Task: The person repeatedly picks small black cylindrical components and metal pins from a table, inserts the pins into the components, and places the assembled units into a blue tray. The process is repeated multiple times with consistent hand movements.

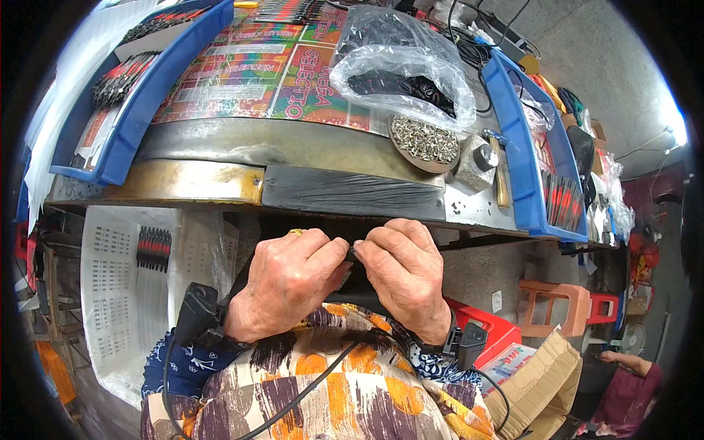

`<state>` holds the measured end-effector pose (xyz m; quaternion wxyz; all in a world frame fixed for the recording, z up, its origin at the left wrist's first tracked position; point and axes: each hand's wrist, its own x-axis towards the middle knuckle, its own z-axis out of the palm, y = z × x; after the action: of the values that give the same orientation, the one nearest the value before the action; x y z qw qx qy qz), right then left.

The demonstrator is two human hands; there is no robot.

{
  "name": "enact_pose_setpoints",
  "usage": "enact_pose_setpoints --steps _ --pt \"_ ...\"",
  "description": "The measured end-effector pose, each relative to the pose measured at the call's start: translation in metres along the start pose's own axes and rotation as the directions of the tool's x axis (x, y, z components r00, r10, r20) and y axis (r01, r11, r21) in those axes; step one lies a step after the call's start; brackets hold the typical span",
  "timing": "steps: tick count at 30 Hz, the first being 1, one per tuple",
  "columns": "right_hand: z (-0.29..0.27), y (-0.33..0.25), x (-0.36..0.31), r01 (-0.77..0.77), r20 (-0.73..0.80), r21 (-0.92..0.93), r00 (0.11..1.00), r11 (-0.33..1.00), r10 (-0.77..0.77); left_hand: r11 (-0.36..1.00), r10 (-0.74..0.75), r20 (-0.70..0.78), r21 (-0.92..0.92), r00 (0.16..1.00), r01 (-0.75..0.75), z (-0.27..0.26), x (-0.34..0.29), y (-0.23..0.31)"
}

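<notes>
My left hand (293,275) and my right hand (405,268) are held close together just below the bench edge, over my lap. The fingers of both are bent into a pinch, fingertips almost meeting. Something small and dark seems to show at the tips, too hidden to name. Ahead on the bench stands a round dish (425,167) full of small silvery metal pieces (425,139). Behind it lies an open clear plastic bag (396,62) with black parts (402,88) inside. A metal block (473,174) and a brush (501,180) sit right of the dish.
Blue bins stand left (117,158) and right (529,183), holding black-and-red parts. A dark strip (352,194) lines the bench's front edge. A white crate (128,293) is at lower left, a red stool (484,330) and cardboard box (539,381) at lower right. Another person (623,396) is at far right.
</notes>
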<state>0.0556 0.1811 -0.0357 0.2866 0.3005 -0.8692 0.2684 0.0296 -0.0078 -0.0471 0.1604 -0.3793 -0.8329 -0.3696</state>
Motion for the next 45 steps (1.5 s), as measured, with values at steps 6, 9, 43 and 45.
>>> enact_pose_setpoints --steps 6,9,43,45 --pt "0.000 0.000 0.003 -0.133 0.004 0.158 0.991 0.978 0.135 0.999 0.022 -0.009 0.025 1.000 -0.021 -0.001 -0.001 0.000" --pt "0.000 0.001 0.003 -0.237 0.041 0.263 0.971 0.935 0.234 0.998 0.057 -0.024 0.035 0.998 -0.056 0.001 -0.001 -0.001" --pt "0.007 -0.002 -0.019 -0.660 0.471 0.745 0.622 0.095 0.626 0.999 0.046 -0.054 0.006 0.998 -0.045 0.004 -0.001 -0.001" --pt "0.005 -0.001 -0.018 -0.670 0.488 0.737 0.618 0.088 0.616 0.999 0.048 -0.036 0.004 0.998 -0.048 0.004 -0.002 -0.001"
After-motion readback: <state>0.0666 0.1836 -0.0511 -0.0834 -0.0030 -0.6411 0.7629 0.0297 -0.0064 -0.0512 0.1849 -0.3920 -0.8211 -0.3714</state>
